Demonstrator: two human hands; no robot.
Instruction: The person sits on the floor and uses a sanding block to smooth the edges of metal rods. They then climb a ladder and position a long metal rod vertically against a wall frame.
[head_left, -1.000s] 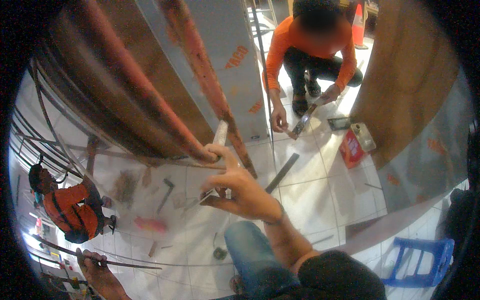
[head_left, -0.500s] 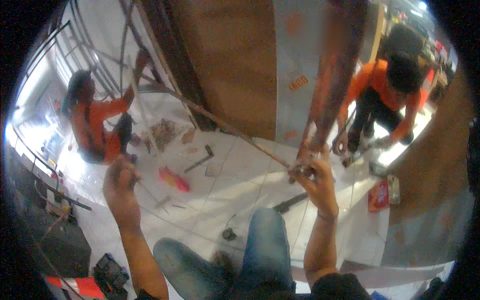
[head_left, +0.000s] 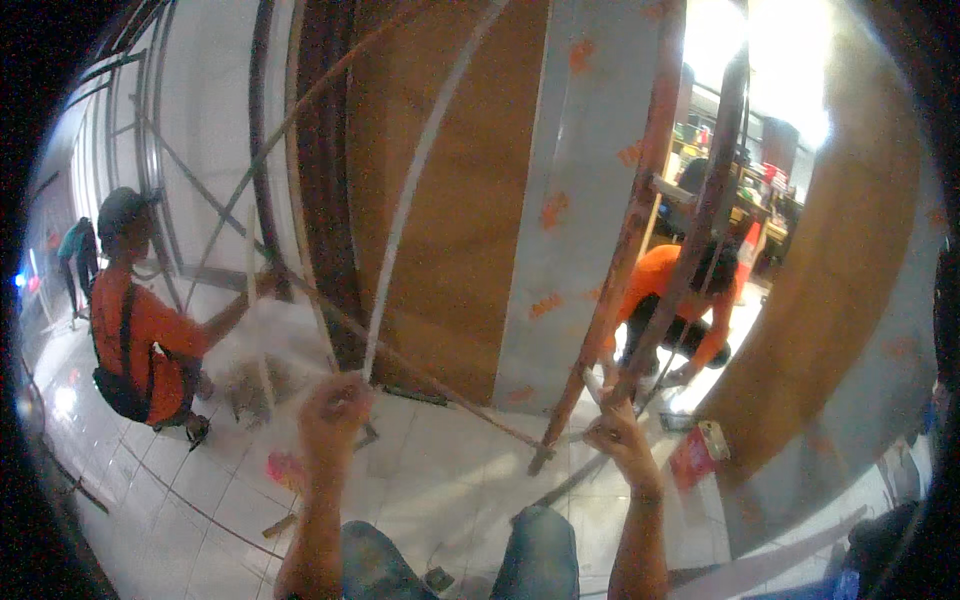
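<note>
My left hand (head_left: 335, 410) is raised and closed, blurred by motion, at the lower end of a long pale strip (head_left: 412, 190) that curves upward; the fingers seem wrapped round it. My right hand (head_left: 625, 440) is pinched closed near the lower part of a reddish-brown scaffold post (head_left: 665, 320). A short white piece (head_left: 592, 382) shows just above its fingers; whether they hold it cannot be made out. Left of that hand, another rusty post (head_left: 612, 290) stands with its foot on the tiles, where a thin diagonal brace (head_left: 420, 372) meets it.
A person in orange (head_left: 150, 340) crouches at the left with an arm stretched out. Another person in orange (head_left: 660, 285) bends down behind the posts. A brown panel (head_left: 450, 220) and grey panel (head_left: 575, 200) stand ahead. A red box (head_left: 692, 460) lies on the tiles at the right.
My view has tilted up. My left hand has moved right and the pale strip now rises from it. My right hand sits lower in view, off the near post's foot.
</note>
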